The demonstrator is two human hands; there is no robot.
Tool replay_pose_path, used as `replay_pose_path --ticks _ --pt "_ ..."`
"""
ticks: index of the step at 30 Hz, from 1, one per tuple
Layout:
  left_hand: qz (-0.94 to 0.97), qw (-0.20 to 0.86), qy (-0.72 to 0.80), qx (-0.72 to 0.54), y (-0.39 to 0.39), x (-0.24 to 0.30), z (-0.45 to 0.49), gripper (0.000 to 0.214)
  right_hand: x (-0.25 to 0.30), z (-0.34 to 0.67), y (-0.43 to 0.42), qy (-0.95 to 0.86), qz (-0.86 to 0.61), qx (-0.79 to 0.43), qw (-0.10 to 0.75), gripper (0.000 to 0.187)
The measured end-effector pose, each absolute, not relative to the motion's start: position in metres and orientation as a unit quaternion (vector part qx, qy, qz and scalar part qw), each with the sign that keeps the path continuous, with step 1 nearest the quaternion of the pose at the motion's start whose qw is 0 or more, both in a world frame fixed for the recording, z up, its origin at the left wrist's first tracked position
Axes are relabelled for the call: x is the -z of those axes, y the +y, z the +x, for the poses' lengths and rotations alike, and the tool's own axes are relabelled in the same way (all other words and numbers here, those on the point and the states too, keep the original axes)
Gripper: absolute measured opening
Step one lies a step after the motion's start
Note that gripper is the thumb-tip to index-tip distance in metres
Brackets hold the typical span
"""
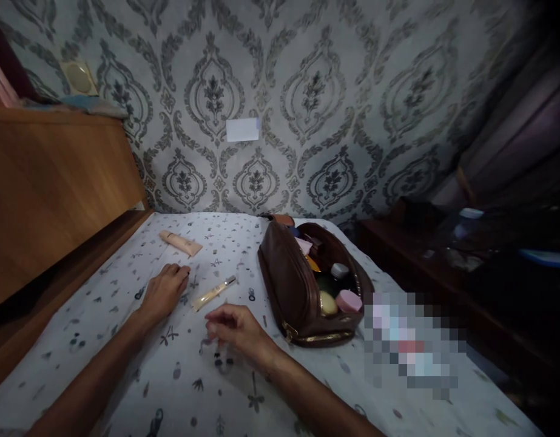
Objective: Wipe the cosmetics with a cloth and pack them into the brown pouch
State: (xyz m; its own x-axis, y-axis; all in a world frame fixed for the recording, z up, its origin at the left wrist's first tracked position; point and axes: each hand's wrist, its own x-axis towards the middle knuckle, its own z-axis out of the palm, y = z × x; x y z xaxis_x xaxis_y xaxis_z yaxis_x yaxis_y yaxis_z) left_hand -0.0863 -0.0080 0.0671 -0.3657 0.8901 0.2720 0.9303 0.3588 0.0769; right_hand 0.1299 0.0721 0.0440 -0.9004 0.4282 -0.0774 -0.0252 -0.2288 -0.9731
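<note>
My left hand (164,291) lies palm down on the patterned white sheet (125,376), fingers loosely curled and holding nothing. Just right of it lies a slim gold-capped tube (213,293). My right hand (234,331) hovers low over the sheet with fingers pinched round a small clear item I cannot make out. An open brown leather pouch (289,285) stands right of both hands, filled with several small cosmetics, among them a pink jar (349,300). A peach tube (180,243) lies farther back on the sheet.
A wooden headboard or cabinet side (56,188) runs along the left. Damask wallpaper with a white card (242,129) is behind. A dark side table (443,243) with cluttered items stands at the right. A blurred patch lies beside the pouch.
</note>
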Motion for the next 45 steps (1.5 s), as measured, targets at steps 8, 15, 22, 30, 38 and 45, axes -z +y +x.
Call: replay_pose_path --ticks 8,15,22,30,38,45 --pt "-0.517 -0.097 -0.707 0.474 0.001 -0.081 -0.032 0.016 -0.039 0.125 0.069 -0.513 -0.145 -0.824 0.190 0.058" --pt "-0.592 -0.115 -0.659 0.449 0.006 -0.073 -0.006 0.026 -0.032 0.131 0.067 -0.516 -0.161 -0.825 0.168 0.051" --pt "-0.522 -0.138 -0.697 0.472 -0.001 -0.064 -0.021 0.040 -0.039 0.136 0.067 -0.558 -0.191 -0.791 0.160 0.040" --pt "-0.467 -0.257 -0.697 0.479 -0.001 -0.052 -0.032 0.049 -0.036 0.137 0.079 -0.511 -0.255 -0.773 0.276 0.037" --pt "-0.555 -0.308 -0.640 0.434 -0.001 -0.048 -0.012 0.048 -0.036 0.138 0.076 -0.558 -0.203 -0.753 0.283 0.033" --pt "-0.544 -0.316 -0.623 0.465 0.001 -0.044 -0.010 0.047 -0.026 0.130 0.069 -0.539 -0.238 -0.738 0.329 0.052"
